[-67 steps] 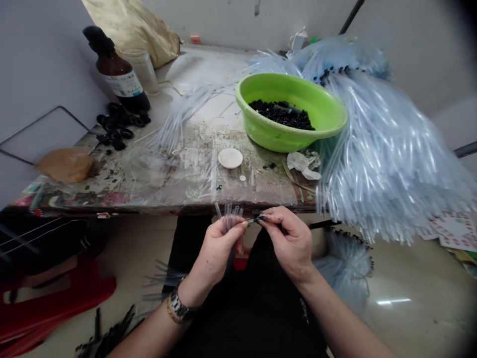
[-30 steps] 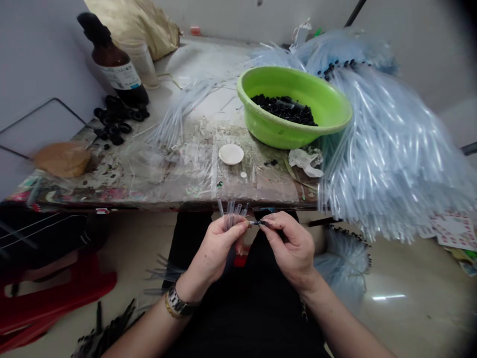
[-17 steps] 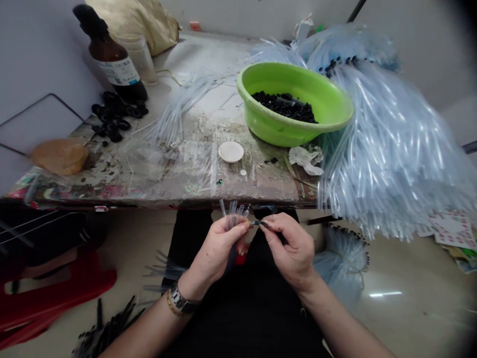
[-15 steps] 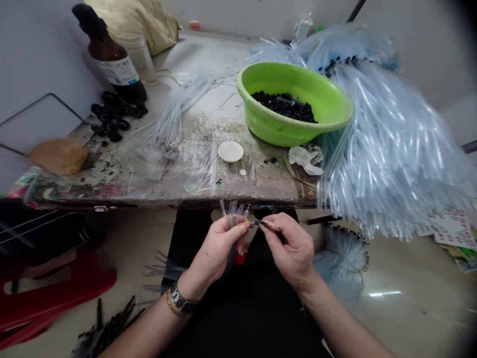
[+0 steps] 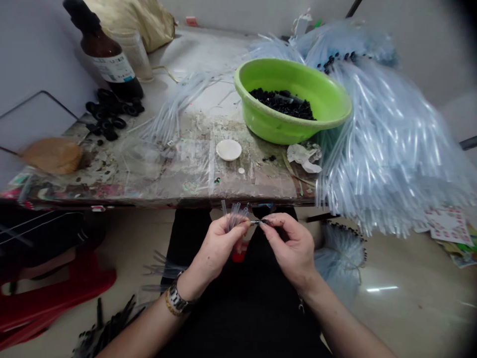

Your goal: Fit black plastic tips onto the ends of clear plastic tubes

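Note:
Over my lap, my left hand [image 5: 219, 243] is closed around several clear plastic tubes [image 5: 234, 215], whose ends stick up above the fingers. My right hand [image 5: 290, 243] pinches a small black piece [image 5: 265, 222] at the end of a tube reaching from my left fingertips. The fingertips of both hands are close together, just below the table's front edge. A green basin [image 5: 294, 127] with many small black parts [image 5: 285, 105] stands on the table beyond my hands. The fingers partly hide where the black piece and the tube meet.
A large heap of clear tubes [image 5: 387, 144] hangs over the table's right edge. On the table [image 5: 268, 185] are a white dish [image 5: 228, 149], crumpled paper [image 5: 304, 156], a brown bottle [image 5: 114, 69] and black rings [image 5: 108, 117]. A red stool [image 5: 85, 283] stands at lower left.
The view has shifted slightly. Both hands stay nearly in place, with slightly more of the thin tube end showing between the fingertips.

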A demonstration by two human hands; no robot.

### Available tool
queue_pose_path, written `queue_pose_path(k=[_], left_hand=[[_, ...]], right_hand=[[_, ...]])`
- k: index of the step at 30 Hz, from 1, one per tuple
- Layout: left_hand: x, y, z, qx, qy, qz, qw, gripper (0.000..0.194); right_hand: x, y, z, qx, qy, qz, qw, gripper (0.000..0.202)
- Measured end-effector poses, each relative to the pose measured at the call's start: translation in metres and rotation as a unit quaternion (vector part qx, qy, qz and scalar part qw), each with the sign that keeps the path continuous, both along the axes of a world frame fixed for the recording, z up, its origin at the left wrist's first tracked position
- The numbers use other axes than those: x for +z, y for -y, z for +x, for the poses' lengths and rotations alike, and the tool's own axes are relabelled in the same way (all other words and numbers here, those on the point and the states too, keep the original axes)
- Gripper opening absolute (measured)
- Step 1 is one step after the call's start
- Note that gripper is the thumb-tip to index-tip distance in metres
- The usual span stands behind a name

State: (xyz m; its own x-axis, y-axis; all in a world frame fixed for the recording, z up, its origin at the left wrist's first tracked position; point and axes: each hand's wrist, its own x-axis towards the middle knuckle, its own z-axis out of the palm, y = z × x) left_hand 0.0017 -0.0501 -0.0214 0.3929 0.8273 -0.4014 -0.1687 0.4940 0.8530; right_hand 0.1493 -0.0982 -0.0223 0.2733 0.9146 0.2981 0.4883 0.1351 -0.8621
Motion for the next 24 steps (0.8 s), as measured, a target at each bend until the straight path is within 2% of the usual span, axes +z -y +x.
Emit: queue_pose_path(k=[9,24], left_hand=[[-0.004,0.0051,0.0005,-0.017,0.034,-0.009,0.999,0.014],[-0.005,0.0056,0.004,-0.024,0.031,-0.008,0.999,0.013]], right_hand=[[0.0016,0.0086,-0.002,0.013,0.035,0.037,0.999,0.012],[-0.0029,0.0105,-0.0004,0.021,0.03,0.03,0.999,0.012]])
